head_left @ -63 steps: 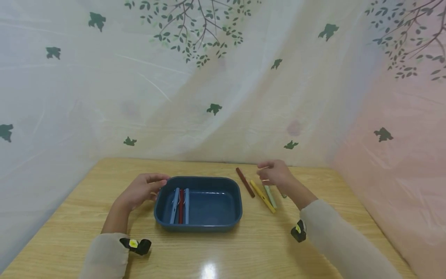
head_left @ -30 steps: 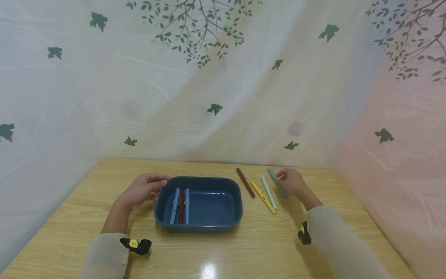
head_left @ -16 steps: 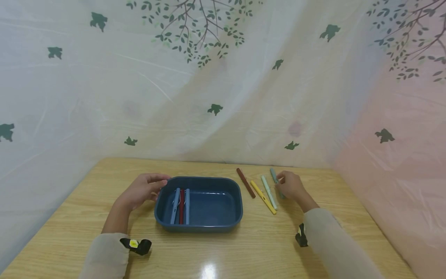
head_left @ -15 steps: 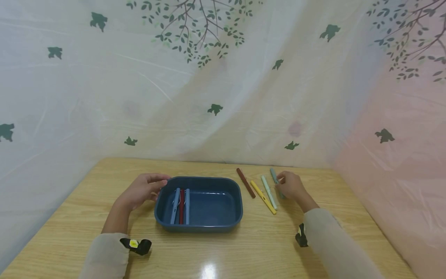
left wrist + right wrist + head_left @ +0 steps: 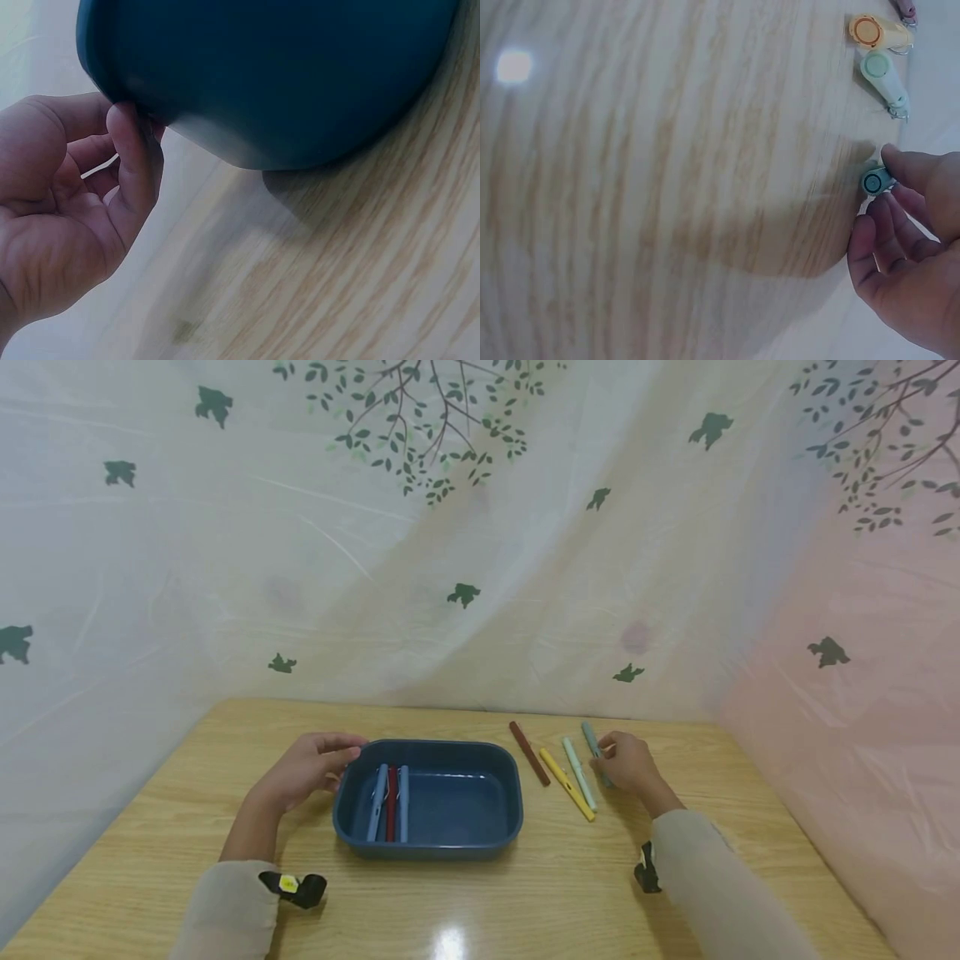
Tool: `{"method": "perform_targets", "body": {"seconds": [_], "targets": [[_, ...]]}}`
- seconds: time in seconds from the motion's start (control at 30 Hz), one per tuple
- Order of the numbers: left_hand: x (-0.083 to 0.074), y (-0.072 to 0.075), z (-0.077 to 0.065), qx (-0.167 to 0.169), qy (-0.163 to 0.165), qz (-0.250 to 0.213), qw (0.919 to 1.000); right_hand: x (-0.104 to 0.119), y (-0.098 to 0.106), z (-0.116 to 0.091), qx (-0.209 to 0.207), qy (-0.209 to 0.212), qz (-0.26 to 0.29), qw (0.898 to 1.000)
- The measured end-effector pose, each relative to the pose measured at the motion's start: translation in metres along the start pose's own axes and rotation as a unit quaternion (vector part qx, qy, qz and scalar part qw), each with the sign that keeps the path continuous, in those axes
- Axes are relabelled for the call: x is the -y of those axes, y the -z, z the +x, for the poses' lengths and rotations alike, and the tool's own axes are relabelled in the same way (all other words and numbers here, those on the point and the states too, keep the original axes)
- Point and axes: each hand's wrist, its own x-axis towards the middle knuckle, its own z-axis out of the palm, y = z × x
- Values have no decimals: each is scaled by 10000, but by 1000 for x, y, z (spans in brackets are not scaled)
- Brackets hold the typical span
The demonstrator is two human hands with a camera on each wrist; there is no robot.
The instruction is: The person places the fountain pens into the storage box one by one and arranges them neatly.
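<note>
A dark blue open-topped box (image 5: 465, 852) sits on the table, with a red pen (image 5: 391, 806) standing between two light blue pens in its left part. My left hand (image 5: 307, 768) grips the box's back left corner, thumb and forefinger at the rim; the left wrist view shows the thumb (image 5: 127, 135) against the edge. Right of the box, my right hand (image 5: 626, 762) pinches a grey-green pen (image 5: 588, 733) between thumb and fingers. In the right wrist view the end of that grey-green pen (image 5: 874, 181) points at the camera, close over the table.
Between box and right hand lie a dark red pen (image 5: 528, 753), a yellow pen (image 5: 566, 784) and a pale green pen (image 5: 579, 774), all slanted. A pale curtain (image 5: 375, 610) with printed leaves and birds hangs behind the wooden table (image 5: 420, 910).
My right hand came from above the pale green pen to the grey-green pen, took hold of it and turned it slightly steeper. The left hand and box have stayed in place.
</note>
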Motion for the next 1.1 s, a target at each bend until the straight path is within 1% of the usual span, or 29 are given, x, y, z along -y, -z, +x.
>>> {"method": "perform_targets", "body": {"seconds": [0.17,0.3,0.5,0.77,0.97,1.1], "targets": [[-1,0,-1,-12,12,0,10000,-3,-2,2,6,-122,-28,9999],[-1,0,-1,-17,9,14,10000,-3,-3,3,-17,-128,-64,9999],[-1,0,-1,-13,-3,61,10000,-1,-2,1,-16,-5,-234,9997],[-1,0,0,-12,30,96,9999,-1,2,2,148,87,-515,9985],[-2,0,-1,14,6,68,10000,-3,6,4,292,220,-500,9981],[-1,1,-1,15,21,54,10000,-5,10,5,284,307,-406,9983]]}}
